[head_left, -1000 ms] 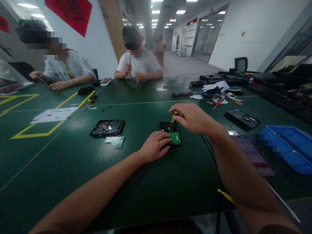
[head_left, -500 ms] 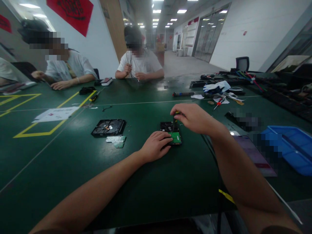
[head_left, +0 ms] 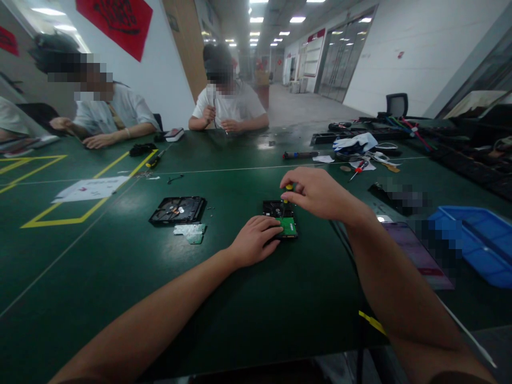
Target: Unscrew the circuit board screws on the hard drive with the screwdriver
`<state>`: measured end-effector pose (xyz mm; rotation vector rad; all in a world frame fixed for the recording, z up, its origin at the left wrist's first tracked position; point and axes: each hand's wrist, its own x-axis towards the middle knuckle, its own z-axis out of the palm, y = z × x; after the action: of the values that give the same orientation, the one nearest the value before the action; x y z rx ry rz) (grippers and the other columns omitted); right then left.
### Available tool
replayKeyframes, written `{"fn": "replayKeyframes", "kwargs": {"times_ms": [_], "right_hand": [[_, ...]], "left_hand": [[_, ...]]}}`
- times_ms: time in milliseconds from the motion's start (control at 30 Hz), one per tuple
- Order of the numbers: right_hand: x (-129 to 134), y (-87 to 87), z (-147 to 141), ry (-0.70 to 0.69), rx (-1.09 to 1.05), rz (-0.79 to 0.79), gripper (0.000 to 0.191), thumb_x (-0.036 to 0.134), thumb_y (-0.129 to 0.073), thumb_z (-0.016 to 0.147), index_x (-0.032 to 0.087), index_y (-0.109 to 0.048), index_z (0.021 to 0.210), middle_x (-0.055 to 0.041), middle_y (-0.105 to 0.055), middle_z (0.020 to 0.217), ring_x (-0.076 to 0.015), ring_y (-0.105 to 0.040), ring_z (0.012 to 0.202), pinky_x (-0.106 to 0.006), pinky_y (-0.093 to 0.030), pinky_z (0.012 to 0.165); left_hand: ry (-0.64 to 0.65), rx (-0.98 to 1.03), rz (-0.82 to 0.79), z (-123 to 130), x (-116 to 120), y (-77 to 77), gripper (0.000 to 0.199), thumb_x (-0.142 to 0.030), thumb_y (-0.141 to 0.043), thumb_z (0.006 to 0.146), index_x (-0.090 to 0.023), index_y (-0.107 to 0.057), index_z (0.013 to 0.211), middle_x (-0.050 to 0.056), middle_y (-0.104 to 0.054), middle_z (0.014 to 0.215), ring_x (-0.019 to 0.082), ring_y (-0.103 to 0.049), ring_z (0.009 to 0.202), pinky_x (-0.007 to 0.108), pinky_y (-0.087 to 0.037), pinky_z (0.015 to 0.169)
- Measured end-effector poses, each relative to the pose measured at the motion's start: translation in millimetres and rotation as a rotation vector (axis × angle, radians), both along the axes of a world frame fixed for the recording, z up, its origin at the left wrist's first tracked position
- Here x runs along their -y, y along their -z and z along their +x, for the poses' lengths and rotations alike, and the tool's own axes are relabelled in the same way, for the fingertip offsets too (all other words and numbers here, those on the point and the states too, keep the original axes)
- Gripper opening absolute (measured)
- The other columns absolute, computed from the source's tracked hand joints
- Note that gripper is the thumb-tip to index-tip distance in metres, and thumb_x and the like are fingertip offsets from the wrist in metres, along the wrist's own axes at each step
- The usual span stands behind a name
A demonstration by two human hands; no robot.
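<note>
Fingers of the left hand point(head_left: 258, 240) lie flat and near each other, thumb apart, on the near-left part of the black rectangular hard drive with a green circuit board point(head_left: 288, 229), likely to stop it sliding. Clock centred on drive, 12 away from wearer. Right hand point(head_left: 316, 193) comes in from 2 o'clock, thumb and fingertips pinching the black-and-yellow screwdriver point(head_left: 288, 188), upright over the drive's far part, probably so the shaft bears straight down. Tip contact: cannot tell.

At 4 o'clock, flat purple-screened device point(head_left: 416, 253), beside the blue plastic tray point(head_left: 480, 248). Loose silvery-green board point(head_left: 195, 233) at 9 o'clock, just near side of the open black metal casing point(head_left: 188, 216); tiny loose bits to its right, too small to name, maybe grouped there to avoid mixing. Farther at 1-2 o'clock: red-handled screwdriver point(head_left: 361, 166), white-and-blue cloth glove point(head_left: 355, 143). Yellow-handled screwdriver point(head_left: 152, 161) at 10, beyond the white printed paper point(head_left: 90, 189). Across the green table point(head_left: 224, 309), person in white T-shirt point(head_left: 240, 106) at 11, another person in pale shirt point(head_left: 134, 109) at 10.
</note>
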<state>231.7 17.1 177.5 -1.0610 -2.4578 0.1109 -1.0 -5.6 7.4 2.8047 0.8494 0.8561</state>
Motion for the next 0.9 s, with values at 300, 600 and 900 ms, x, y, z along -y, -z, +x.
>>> {"fn": "replayKeyframes", "kwargs": {"times_ms": [300, 600, 900], "right_hand": [[0.4, -0.7, -0.3, -0.006, -0.031, -0.013, 0.016, 0.027, -0.067, 0.098, 0.019, -0.080, 0.104, -0.0075, -0.079, 0.101, -0.0211, -0.068, 0.088, -0.034, -0.046, 0.083], [0.9, -0.8, -0.5, 0.019, -0.027, -0.034, 0.018, 0.019, -0.064, 0.094, 0.016, -0.076, 0.107, -0.0072, -0.078, 0.099, -0.0192, -0.066, 0.080, -0.032, -0.043, 0.077], [-0.5, -0.4, 0.1, 0.080, 0.044, 0.055, 0.011, 0.028, -0.067, 0.096, 0.018, -0.070, 0.093, -0.0069, -0.073, 0.088, -0.0210, -0.061, 0.078, -0.034, -0.039, 0.077]], "left_hand": [[-0.003, -0.007, 0.003, 0.3, 0.8, -1.7, 0.035, -0.034, -0.061, 0.106, -0.022, -0.067, 0.138, 0.012, -0.069, 0.141, 0.031, -0.062, 0.136, 0.055, -0.050, 0.116], [-0.005, -0.005, 0.000, 0.5, 0.4, 0.0, 0.035, -0.034, -0.062, 0.105, -0.023, -0.067, 0.138, 0.011, -0.069, 0.141, 0.031, -0.062, 0.136, 0.055, -0.050, 0.116], [-0.007, -0.006, -0.003, 1.1, 0.7, -0.9, 0.035, -0.034, -0.062, 0.105, -0.022, -0.067, 0.138, 0.011, -0.069, 0.141, 0.031, -0.062, 0.135, 0.055, -0.050, 0.116]]}}
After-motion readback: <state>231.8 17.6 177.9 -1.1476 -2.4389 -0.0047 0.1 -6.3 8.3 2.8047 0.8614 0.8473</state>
